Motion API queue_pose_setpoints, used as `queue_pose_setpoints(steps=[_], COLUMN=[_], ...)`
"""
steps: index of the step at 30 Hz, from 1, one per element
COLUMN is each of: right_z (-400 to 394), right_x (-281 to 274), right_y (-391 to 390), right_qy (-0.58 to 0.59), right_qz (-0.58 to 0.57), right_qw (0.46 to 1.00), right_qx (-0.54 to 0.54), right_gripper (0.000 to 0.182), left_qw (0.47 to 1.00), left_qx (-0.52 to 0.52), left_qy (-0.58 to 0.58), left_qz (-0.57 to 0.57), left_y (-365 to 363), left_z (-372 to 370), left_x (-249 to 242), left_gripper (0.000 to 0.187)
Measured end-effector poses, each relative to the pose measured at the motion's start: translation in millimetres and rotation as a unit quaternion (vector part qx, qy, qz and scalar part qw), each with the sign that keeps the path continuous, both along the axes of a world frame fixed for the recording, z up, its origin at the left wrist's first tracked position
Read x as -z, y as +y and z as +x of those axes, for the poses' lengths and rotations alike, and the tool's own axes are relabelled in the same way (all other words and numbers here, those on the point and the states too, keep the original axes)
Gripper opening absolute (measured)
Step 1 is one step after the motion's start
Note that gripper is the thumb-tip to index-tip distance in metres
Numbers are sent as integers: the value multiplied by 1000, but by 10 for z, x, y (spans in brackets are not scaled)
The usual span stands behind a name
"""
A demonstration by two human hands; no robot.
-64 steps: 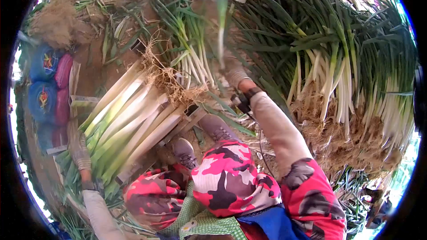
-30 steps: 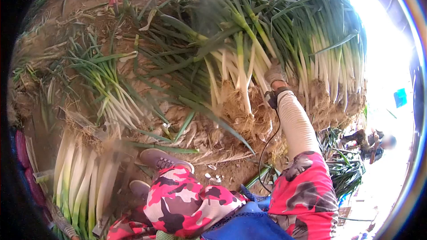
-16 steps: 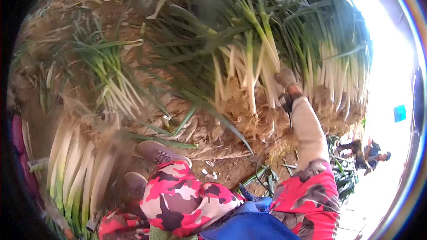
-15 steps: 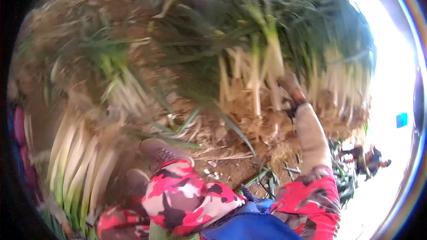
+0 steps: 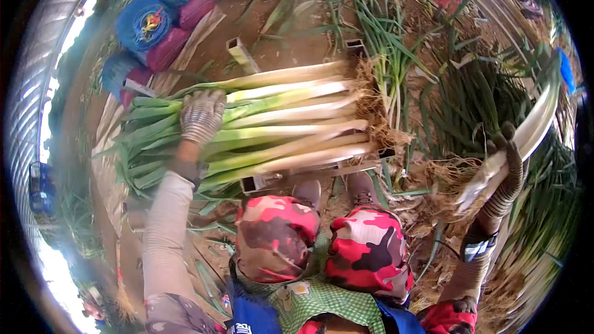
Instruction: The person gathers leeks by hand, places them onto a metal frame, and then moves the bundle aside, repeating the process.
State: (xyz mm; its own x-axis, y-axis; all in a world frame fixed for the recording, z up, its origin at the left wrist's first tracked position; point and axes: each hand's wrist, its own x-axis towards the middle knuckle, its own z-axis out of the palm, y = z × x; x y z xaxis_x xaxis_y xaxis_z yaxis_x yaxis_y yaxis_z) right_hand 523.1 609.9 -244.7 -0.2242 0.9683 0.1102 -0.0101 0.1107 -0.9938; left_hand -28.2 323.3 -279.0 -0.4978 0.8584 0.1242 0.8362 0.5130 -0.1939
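A bundle of long leeks lies across a low metal frame, with roots at the right and green leaves at the left. My left hand, in a striped glove, lies flat over the bundle where the white stalks turn green. Off to the right, my right hand, also gloved, is closed around thick white leek stalks. Their roots point down-left and their tops up-right, beside the leek pile on the ground.
Dark green leek leaves and more stalks cover the ground at the right. Blue and pink sacks stand at the upper left. Thinner leeks lie past the frame's right end. My shoes are close to the frame.
The view has swung left from the leek pile to the frame. My right hand, earlier reaching into upright stalks, now holds leeks away at the right. My left hand has come into view on the bundle.
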Motion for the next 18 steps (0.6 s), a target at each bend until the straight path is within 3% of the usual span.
queue_pose_setpoints(steps=[1, 2, 3, 5, 8, 11, 13, 14, 18], right_z=[-233, -559, -1049, -1829, -2751, -3572, -3815, -3859, -3814], right_x=[-61, -48, -291, -572, -550, 237, 501, 610, 656], right_y=[-76, -1, -123, -280, -105, 142, 21, -27, 4], right_qy=[27, -31, 27, -23, -195, -241, -354, -455, -455], right_qz=[-42, 251, 194, 204, 439, 315, 310, 344, 341], right_qw=[996, 960, 967, 954, 855, 800, 708, 638, 632], right_qx=[73, -119, -166, -217, -196, -450, -526, -517, -527], right_gripper=[34, 32, 41, 54, 59, 60, 60, 59, 54], left_qw=[1000, 1000, 1000, 997, 997, 997, 996, 996, 992], left_qx=[-7, -12, 7, 30, 32, 29, 42, 50, 71], left_qy=[-1, -2, 7, 36, 36, 31, 22, 19, -78], left_qz=[6, 11, 29, 55, 67, 67, 74, 78, 63], left_y=[-6, -25, -59, -114, -112, -111, -158, -162, -95], left_z=[129, 230, 294, 338, 357, 353, 294, 262, 149], left_x=[-100, -161, -162, -180, -193, -194, -126, -106, -285], left_gripper=[31, 31, 30, 28, 28, 28, 28, 28, 31])
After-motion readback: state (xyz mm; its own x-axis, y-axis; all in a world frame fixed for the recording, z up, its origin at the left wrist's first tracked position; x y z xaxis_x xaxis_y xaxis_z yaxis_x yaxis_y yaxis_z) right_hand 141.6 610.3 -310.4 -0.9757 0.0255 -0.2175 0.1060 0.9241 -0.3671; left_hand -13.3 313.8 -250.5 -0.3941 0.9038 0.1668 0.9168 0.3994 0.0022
